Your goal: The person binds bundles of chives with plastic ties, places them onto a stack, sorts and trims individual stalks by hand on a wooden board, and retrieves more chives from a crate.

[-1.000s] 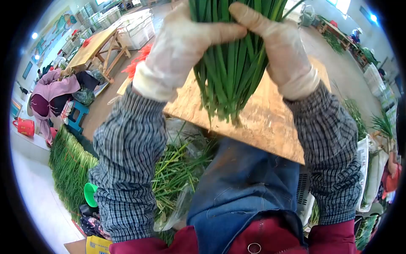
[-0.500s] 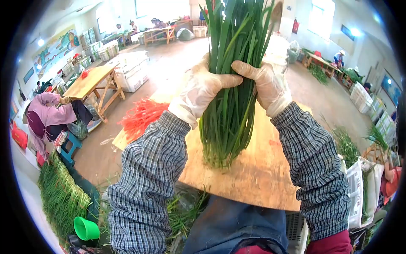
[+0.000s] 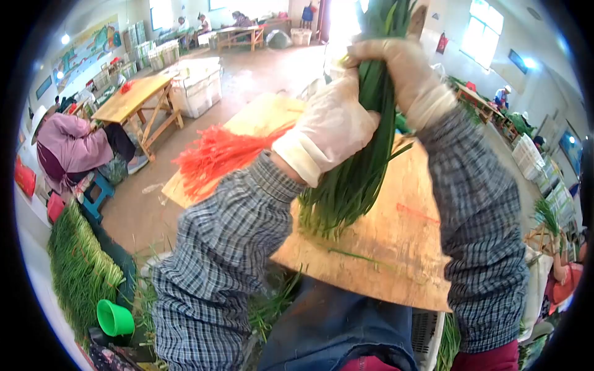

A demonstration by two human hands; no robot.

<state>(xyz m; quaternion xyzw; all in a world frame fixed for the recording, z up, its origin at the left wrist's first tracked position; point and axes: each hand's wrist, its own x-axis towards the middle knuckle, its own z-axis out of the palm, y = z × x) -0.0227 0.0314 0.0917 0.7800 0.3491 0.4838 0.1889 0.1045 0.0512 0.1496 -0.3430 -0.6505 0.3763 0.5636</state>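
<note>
A thick bunch of green garlic chives (image 3: 346,195) stands over the wooden table (image 3: 377,266), its cut ends down at the tabletop and its top leaning right. My left hand (image 3: 337,127), in a thin whitish glove, is closed around the middle of the bunch. Higher up, my gloved right hand (image 3: 399,71) grips the leaves with its fingers wrapped over them. Left of the bunch, a pile of red plastic strips (image 3: 226,154) lies on the table. One loose green blade (image 3: 352,254) rests near the cut ends.
At the lower left, a heap of chives (image 3: 80,272) lies beside a green bucket (image 3: 115,317). A person in pink (image 3: 74,145) sits by another wooden table (image 3: 133,99). White crates (image 3: 195,93) stand behind it. People and crates line the right side.
The bunch has gone from upright to leaning right. My right hand has moved up along the leaves; my left has shifted right and turned around the bunch. A loose blade now shows on the table.
</note>
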